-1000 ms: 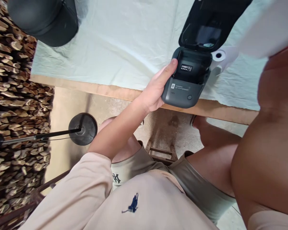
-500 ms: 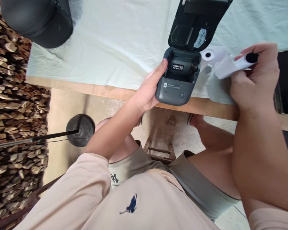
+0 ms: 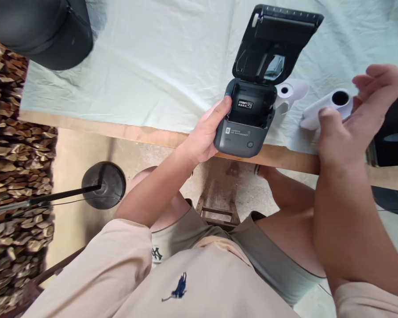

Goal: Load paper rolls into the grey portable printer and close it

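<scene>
A small dark grey label printer stands at the table's front edge with its lid swung up and its paper bay empty. My left hand grips its left side, thumb on the bay's rim. My right hand holds a white paper roll just right of the printer, with the thumb and fingers loosely around it and the black core facing up. A second white roll lies on the cloth behind the printer's right side.
A pale cloth covers the wooden table. A black round case sits at the far left corner. A dark object lies at the right edge. A black stand base is on the floor, stacked wood to the left.
My right hand has come down into view from close to the camera and brought the paper roll beside the printer. Its fingers have loosened around the roll. My left hand keeps its hold.
</scene>
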`<state>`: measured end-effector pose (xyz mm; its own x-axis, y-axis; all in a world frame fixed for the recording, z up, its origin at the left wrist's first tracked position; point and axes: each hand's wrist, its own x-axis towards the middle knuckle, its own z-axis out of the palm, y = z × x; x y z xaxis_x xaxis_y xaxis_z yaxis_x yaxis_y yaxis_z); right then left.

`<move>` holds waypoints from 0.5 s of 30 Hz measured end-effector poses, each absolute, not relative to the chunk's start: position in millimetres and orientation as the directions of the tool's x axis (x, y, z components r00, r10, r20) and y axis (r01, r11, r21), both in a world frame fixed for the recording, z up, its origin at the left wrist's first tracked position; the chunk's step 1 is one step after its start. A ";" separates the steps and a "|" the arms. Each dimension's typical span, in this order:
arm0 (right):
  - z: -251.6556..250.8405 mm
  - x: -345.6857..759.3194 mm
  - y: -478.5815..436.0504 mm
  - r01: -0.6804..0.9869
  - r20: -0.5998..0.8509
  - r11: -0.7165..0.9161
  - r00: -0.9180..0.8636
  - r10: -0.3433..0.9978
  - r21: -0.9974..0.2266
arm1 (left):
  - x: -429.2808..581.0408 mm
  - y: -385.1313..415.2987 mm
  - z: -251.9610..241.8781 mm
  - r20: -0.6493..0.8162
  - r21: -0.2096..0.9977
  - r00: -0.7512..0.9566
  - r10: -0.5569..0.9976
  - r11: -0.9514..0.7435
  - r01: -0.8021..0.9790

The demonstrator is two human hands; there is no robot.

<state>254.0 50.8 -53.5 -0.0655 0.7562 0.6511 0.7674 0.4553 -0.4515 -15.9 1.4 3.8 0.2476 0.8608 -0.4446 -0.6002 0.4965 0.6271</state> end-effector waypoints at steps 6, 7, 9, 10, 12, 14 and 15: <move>-28.2 201.3 38.0 0.877 0.728 0.424 -0.135 0.672 -0.228 | -14.9 0.6 4.6 -0.455 0.581 0.268 0.849 0.511 -0.634; -24.2 190.6 37.0 0.896 0.692 0.369 -0.104 0.715 -0.247 | -14.7 0.6 4.7 -0.456 0.574 0.270 0.848 0.512 -0.639; -17.7 173.0 36.2 0.919 0.574 0.266 -0.054 0.817 -0.292 | -14.8 0.8 4.6 -0.471 0.562 0.258 0.844 0.512 -0.650; -15.3 166.7 36.3 0.919 0.513 0.232 -0.040 0.857 -0.317 | -15.2 0.9 4.3 -0.486 0.551 0.245 0.839 0.512 -0.659; -11.5 159.5 37.2 0.914 0.420 0.196 -0.032 0.907 -0.354 | -16.4 0.8 4.0 -0.520 0.520 0.225 0.824 0.514 -0.682; -8.4 158.8 39.0 0.904 0.408 0.212 -0.046 0.912 -0.371 | -18.0 0.4 4.0 -0.535 0.501 0.224 0.814 0.520 -0.692; -6.8 160.4 40.3 0.895 0.449 0.238 -0.048 0.892 -0.378 | -18.6 0.1 4.2 -0.532 0.500 0.230 0.815 0.522 -0.691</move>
<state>160.4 40.3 -6.8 -0.0483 0.8924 0.4487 0.8946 0.2384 -0.3780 -18.6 0.1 4.2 0.2302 0.8145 -0.5325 -0.6907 0.5222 0.5002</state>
